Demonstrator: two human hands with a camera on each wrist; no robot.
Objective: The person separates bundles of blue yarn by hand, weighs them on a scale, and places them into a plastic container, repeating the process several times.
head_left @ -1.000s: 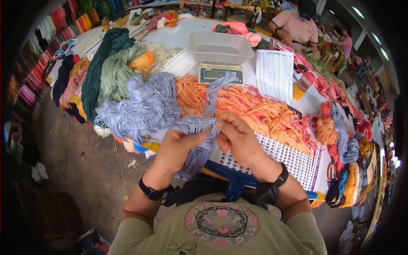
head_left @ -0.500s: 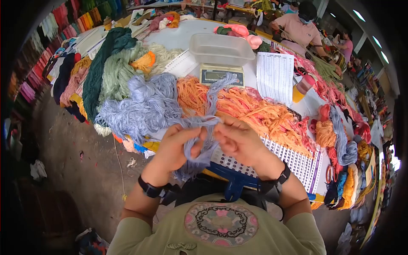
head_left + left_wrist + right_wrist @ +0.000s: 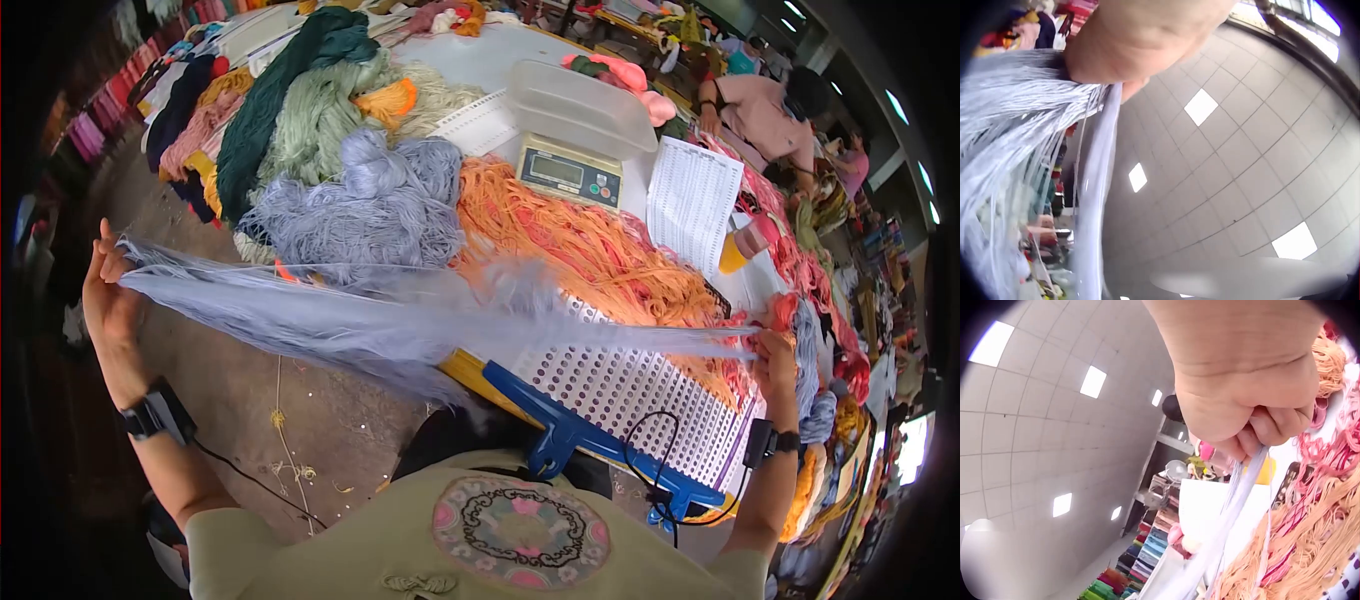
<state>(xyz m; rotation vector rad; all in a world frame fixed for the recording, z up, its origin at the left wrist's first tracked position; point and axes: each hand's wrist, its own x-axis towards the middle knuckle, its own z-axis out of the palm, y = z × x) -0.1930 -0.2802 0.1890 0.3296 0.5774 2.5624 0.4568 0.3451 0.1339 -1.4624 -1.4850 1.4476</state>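
Observation:
A skein of pale lavender-blue yarn [image 3: 340, 325] stretches wide across the front of my body, blurred along its middle. My left hand [image 3: 112, 290] holds its left end, out past the table's side. In the left wrist view the strands [image 3: 1016, 106] fan out from under that hand [image 3: 1141, 40]. My right hand [image 3: 774, 370] grips the other end over the right part of the table. There the yarn [image 3: 1225, 519] runs as a narrow bundle out of the curled fingers [image 3: 1266, 428].
A lavender-blue yarn heap [image 3: 350, 220], orange and pink yarn [image 3: 590, 260] and dark green skeins [image 3: 270, 110] cover the table. Behind them are a scale [image 3: 568, 172], a clear plastic tub [image 3: 580, 110] and a printed sheet [image 3: 692, 200]. A blue clamp-like bar [image 3: 560, 420] edges the front. Another person [image 3: 760, 115] works beyond.
My hands were close together at the middle, handling the bunched yarn. They have swung far apart, left and right, drawing the skein out long between them. The head view has tilted.

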